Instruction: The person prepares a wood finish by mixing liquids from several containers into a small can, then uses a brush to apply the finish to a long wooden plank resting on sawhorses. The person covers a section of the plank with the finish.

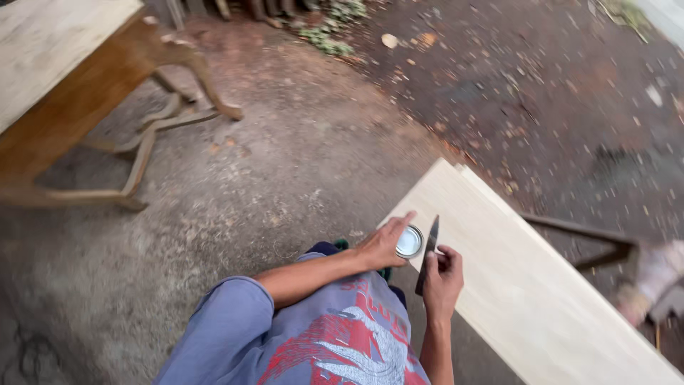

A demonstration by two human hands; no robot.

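Nearest the camera, the right hand [442,274] closes its grip on a dark knife [427,254], blade raised. The left hand [385,242] clasps a small round tin [409,242], steadying it at the pale board's [527,285] near edge.

The person wears a T-shirt [335,342]. It is a soft grey-blue, like a faded sky. The short sleeve [228,321] is loose and wide, and it stops above the elbow. On the front of the shirt there is a big picture in red and white, with swirly shapes and some big red letters above them. The cloth looks a bit worn and has soft folds in it. Below the sleeve both arms are bare, all the way down. The left hand [381,246] and the right hand [442,278] are bare too, with no gloves, no rings and no watch on them
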